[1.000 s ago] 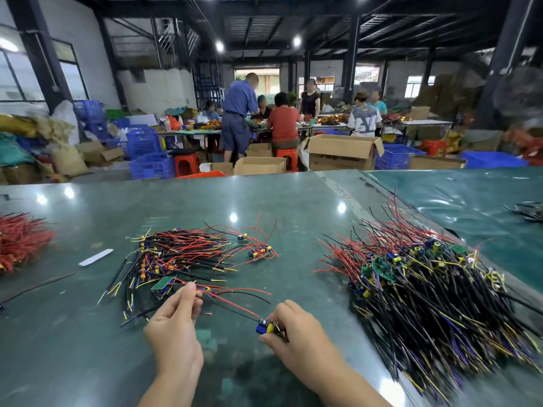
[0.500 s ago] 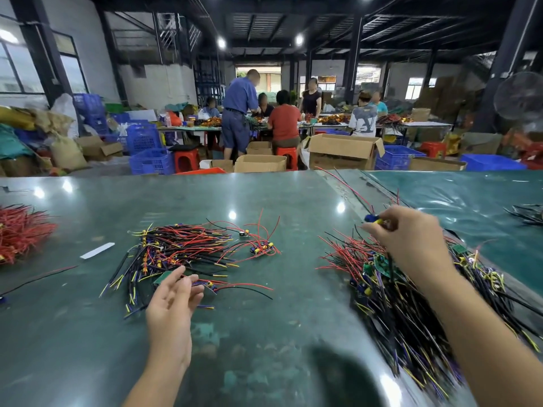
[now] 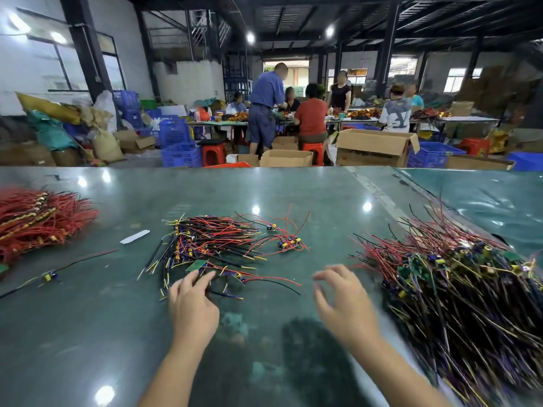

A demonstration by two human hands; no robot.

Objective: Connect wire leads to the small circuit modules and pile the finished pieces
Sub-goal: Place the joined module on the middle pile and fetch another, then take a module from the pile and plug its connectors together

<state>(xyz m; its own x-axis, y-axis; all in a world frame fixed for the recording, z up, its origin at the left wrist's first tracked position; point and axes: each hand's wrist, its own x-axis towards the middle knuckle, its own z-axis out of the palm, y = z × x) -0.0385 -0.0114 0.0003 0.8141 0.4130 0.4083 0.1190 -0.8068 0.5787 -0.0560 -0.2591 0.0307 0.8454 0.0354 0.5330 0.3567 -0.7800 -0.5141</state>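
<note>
A small pile of wired modules (image 3: 211, 245) with red, black and yellow leads lies at the table's middle. My left hand (image 3: 192, 304) reaches into its near edge, fingertips on black leads by a green circuit board (image 3: 196, 265). My right hand (image 3: 342, 298) hovers blurred over bare table, fingers spread and holding nothing. A large heap of finished pieces (image 3: 458, 277) spreads on the right. A few modules (image 3: 289, 243) with red leads lie beyond the small pile.
A bundle of red wires (image 3: 38, 221) lies at the far left, a single wired module (image 3: 48, 277) near it, and a white strip (image 3: 134, 237) on the glossy green table (image 3: 88, 333). Several people work at tables beyond, among boxes and blue crates.
My right hand has come back from over the large heap to the table's middle and no longer holds the blue module. My left hand has moved forward onto the small pile.
</note>
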